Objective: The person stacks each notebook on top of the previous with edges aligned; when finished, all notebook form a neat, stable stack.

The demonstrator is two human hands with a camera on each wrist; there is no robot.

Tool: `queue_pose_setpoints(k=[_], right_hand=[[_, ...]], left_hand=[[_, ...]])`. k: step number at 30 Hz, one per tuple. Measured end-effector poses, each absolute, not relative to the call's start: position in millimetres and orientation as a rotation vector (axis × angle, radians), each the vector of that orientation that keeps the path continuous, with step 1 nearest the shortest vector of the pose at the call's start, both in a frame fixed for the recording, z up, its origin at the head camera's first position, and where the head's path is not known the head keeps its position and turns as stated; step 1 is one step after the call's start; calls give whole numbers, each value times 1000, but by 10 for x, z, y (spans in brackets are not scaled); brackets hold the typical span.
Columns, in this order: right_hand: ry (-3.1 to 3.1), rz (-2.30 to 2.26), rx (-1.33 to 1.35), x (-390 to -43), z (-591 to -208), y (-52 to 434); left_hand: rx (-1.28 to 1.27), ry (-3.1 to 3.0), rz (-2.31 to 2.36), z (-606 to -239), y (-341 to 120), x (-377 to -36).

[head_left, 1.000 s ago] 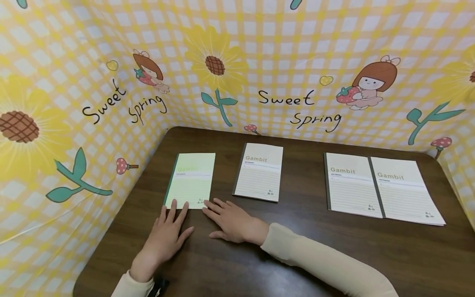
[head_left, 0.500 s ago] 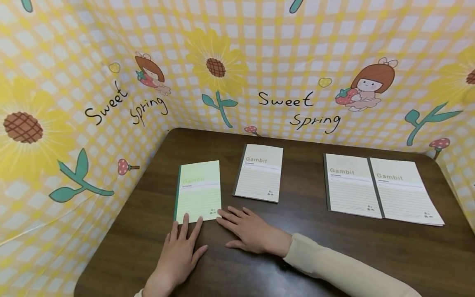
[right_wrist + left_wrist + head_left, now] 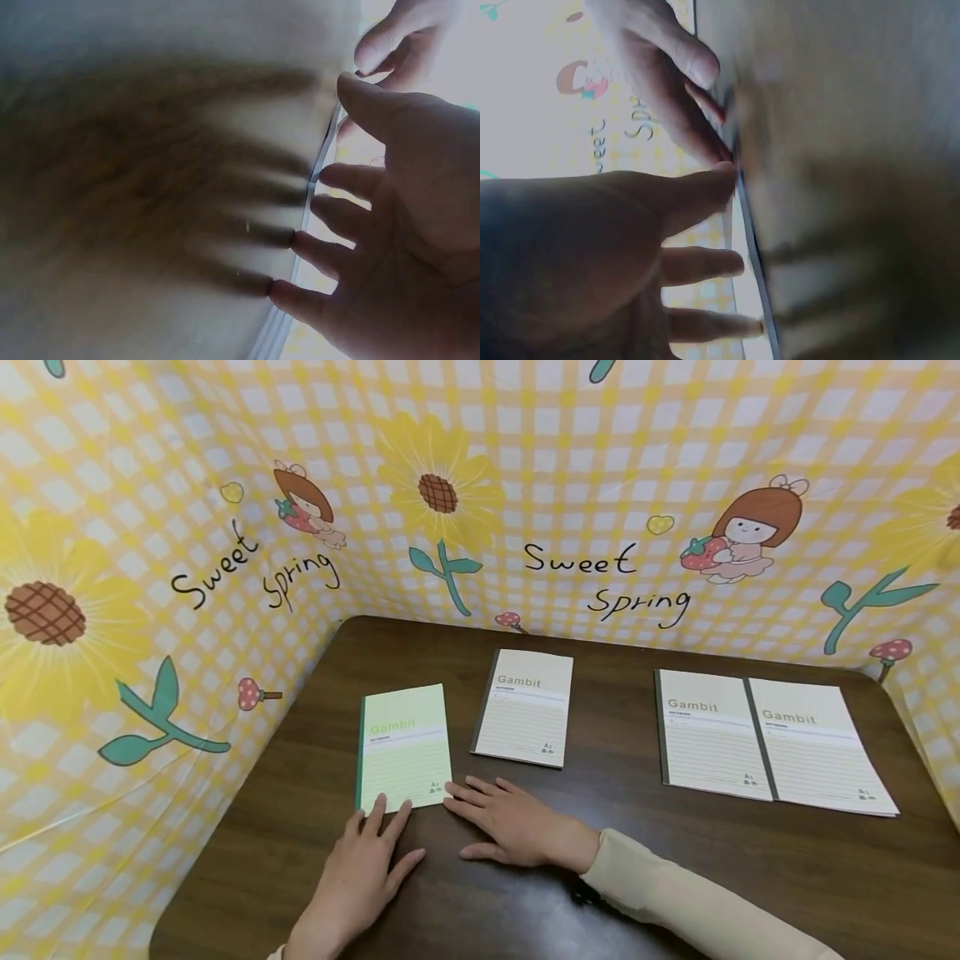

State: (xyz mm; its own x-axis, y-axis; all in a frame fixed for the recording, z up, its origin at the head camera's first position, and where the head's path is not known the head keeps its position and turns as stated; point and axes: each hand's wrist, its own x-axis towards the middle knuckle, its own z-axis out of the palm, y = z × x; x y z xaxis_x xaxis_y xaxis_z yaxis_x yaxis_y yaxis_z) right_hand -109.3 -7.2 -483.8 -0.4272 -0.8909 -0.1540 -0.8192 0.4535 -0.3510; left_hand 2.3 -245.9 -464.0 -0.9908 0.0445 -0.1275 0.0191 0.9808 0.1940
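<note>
A: Table first. Where is your green notebook on it?

B: Left-front part, flat, cover up. Its long axis runs away from you, spine on the left, tilted a little. A beige notebook lies just beyond and to the right, apart from it. Two more beige ones sit well apart at the right, side by side and touching.

A: Which way does it lie from your fingers?

B: Straight ahead of both hands. Your left hand is flat on the table, fingers straight and slightly spread, tips on the notebook's near edge. Your right hand is flat too, fingers straight, pointing left, tips at the near right corner.

A: Holding anything?

B: No. Neither hand grips; both rest palm down. Wrist views are blurred, but the left one shows fingertips meeting a thin edge.

A: Which hand is nearer?

B: About equal. Left covers the near edge, right the corner.
</note>
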Motion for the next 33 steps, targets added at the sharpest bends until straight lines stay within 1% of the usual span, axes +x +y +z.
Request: queue_pose_setpoints(k=[4, 7, 13, 21, 27, 33], right_hand=[[2342, -579, -1377, -1112, -4832, -99], [2295, -795, -1266, -1114, -4825, -130], [2184, -1176, -889, -1063, -4798, -207], [1828, -1627, -451, -1044, -4801, -342], [1576, -1807, -156, -1082, -4771, -388], [1542, -1866, -38, -1120, -4777, -396]], left_hand=[[-67, 3048, 468, -4606, -2570, -66], [-159, 3097, 672, -4624, -2659, -129], [-361, 3060, 1072, -4722, -2816, -194], [-434, 2855, 1389, -4690, -2912, -223], [-606, 2529, 1678, -4628, -2977, -250], [-714, 2368, 1780, -4664, -3046, -251]])
